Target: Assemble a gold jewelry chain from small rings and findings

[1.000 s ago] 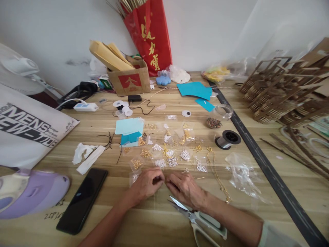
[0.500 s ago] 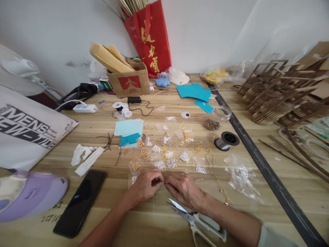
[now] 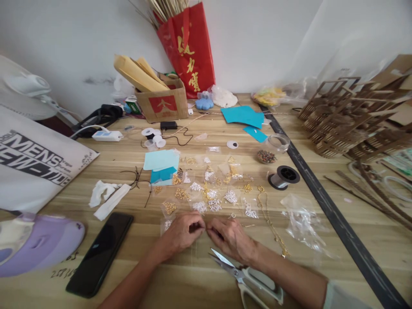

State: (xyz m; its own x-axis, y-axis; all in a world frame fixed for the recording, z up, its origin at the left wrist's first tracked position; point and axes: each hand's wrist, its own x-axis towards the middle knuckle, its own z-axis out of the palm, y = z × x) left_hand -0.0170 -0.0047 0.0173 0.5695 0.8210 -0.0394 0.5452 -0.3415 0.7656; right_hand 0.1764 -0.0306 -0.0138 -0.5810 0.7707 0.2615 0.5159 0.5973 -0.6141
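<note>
My left hand [image 3: 186, 228] and my right hand [image 3: 230, 236] rest low over the table, fingertips nearly meeting. Each is closed in a pinch, and whatever lies between the fingers is too small to make out. A faint thin line hangs below the left fingers. Open scissors [image 3: 240, 272] lie under my right wrist. Just beyond the hands are small clear bags of gold beads [image 3: 182, 194] and silver beads [image 3: 215, 204], plus a bag of silver rings [image 3: 250, 209]. A gold chain [image 3: 266, 214] lies right of them, and a small ring [image 3: 233, 215] sits close to my right knuckles.
To the left are a black phone [image 3: 100, 253], white paper strips [image 3: 112, 201] and a purple device [image 3: 41, 242]. A wire spool [image 3: 283, 177], a bead jar [image 3: 272, 150] and a crumpled plastic bag [image 3: 302, 219] stand or lie right. A cardboard box [image 3: 164, 103] and red bag [image 3: 193, 51] are behind.
</note>
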